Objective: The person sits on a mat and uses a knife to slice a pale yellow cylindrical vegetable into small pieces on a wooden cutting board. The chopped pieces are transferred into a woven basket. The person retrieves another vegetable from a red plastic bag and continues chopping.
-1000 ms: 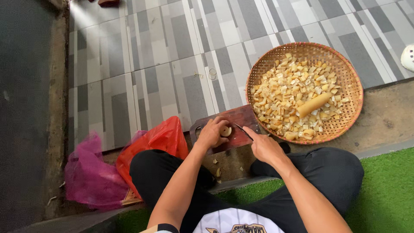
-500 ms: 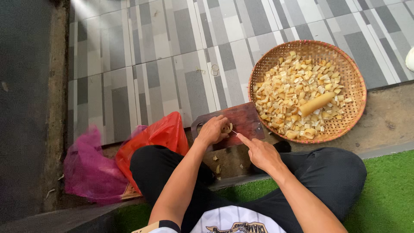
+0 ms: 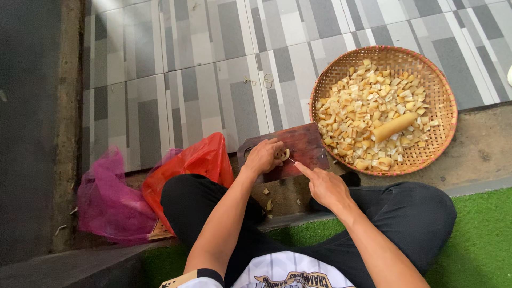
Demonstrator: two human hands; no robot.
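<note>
My left hand (image 3: pixel 262 155) presses a small pale yellow piece of food (image 3: pixel 281 154) onto a dark reddish-brown wooden cutting board (image 3: pixel 304 144) lying on the ground in front of my legs. My right hand (image 3: pixel 325 186) grips a small knife (image 3: pixel 294 161) with the index finger stretched along it; only the thin blade tip shows, touching the piece. To the right of the board sits a round woven basket (image 3: pixel 442 96) filled with several yellow cut chunks (image 3: pixel 368 117) and one longer whole piece (image 3: pixel 394 126).
A red plastic bag (image 3: pixel 197 165) and a pink plastic bag (image 3: pixel 109 200) lie to the left of my knee. Small scraps (image 3: pixel 268 202) lie below the board. Grey patterned tiles (image 3: pixel 213 80) stretch ahead, green artificial turf (image 3: pixel 480 240) is at my right.
The view has shifted slightly. My right hand has drawn the knife in toward the piece held by my left hand; both hands stay at the board.
</note>
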